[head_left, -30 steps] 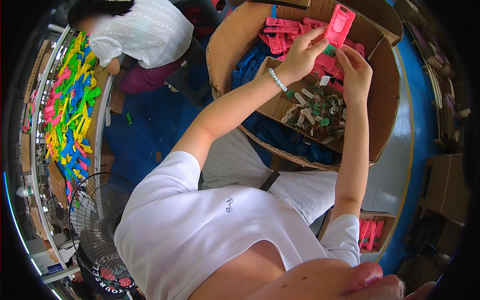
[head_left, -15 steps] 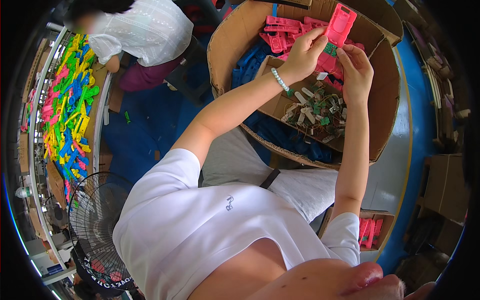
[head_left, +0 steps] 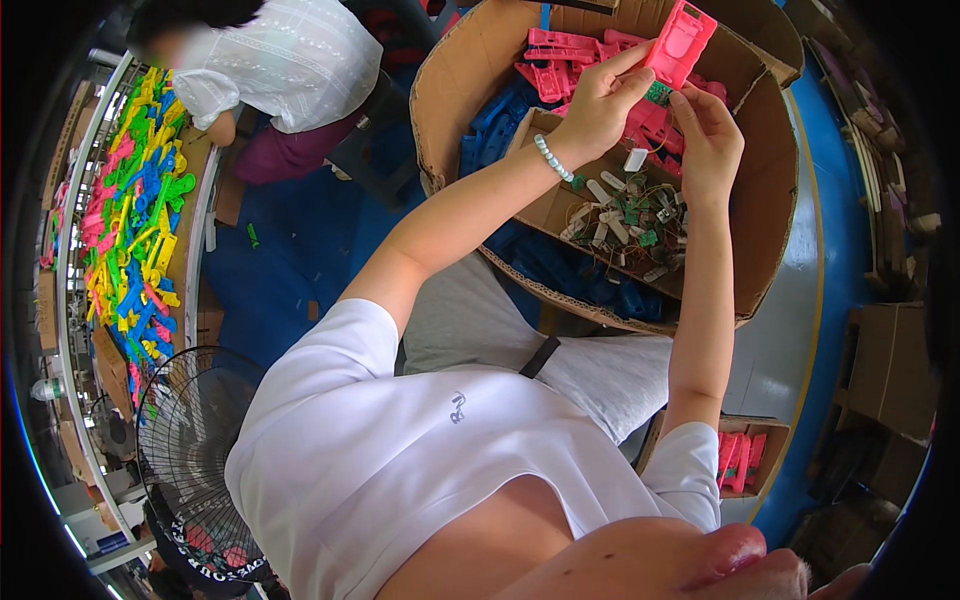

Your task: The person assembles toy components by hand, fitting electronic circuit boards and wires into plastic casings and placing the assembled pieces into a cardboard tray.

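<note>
High over the big cardboard box, my left hand (head_left: 604,112) grips a pink plastic shell (head_left: 683,44) along its left edge. Its hollow side faces me. My right hand (head_left: 712,145) pinches a small green circuit board (head_left: 658,93) with thumb and fingers at the shell's lower end; whether the board sits inside the shell I cannot tell. A white part (head_left: 635,159) on a thin wire dangles below the board. Under my hands, an inner carton (head_left: 545,208) holds a tangle of wired circuit boards (head_left: 640,222) with white parts.
Pink shells (head_left: 570,50) and blue shells (head_left: 525,262) fill parts of the large cardboard box (head_left: 437,110). To the left, a person (head_left: 300,70) sits at a table heaped with coloured plastic pieces (head_left: 140,215). A black fan (head_left: 200,440) stands near my left side; a carton of pink parts (head_left: 738,462) lies at right.
Both hands, with the shell and board, have shifted slightly up. The dangling white part has swung a little left and hangs more plainly in sight.
</note>
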`<state>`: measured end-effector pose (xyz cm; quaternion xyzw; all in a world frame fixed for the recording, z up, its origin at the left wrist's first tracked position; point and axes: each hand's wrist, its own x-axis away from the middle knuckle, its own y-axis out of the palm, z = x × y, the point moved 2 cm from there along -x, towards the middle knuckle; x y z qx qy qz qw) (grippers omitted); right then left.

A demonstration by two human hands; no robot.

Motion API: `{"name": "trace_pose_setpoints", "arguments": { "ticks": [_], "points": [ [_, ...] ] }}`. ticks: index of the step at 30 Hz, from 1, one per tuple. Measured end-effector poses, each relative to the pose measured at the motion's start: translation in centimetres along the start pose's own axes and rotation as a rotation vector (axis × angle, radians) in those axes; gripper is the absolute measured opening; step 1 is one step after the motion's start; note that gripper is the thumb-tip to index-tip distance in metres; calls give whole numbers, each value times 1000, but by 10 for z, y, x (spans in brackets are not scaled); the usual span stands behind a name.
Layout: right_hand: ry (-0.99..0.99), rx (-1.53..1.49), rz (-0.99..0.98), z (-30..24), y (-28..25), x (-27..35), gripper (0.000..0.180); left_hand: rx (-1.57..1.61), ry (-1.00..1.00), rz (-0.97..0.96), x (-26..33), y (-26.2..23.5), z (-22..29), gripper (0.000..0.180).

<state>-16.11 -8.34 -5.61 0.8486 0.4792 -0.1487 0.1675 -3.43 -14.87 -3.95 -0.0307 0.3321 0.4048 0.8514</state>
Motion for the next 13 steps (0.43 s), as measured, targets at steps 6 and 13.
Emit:
{"name": "trace_pose_setpoints", "arguments": {
  "ticks": [6, 13],
  "points": [
    [60, -108, -38, 1, 0, -1, 19, -6, -16, 25, 0, -4, -7, 40],
    [27, -49, -90, -2, 0, -1, 20, 294, -149, 15, -2, -7, -11, 39]
  ]
}}
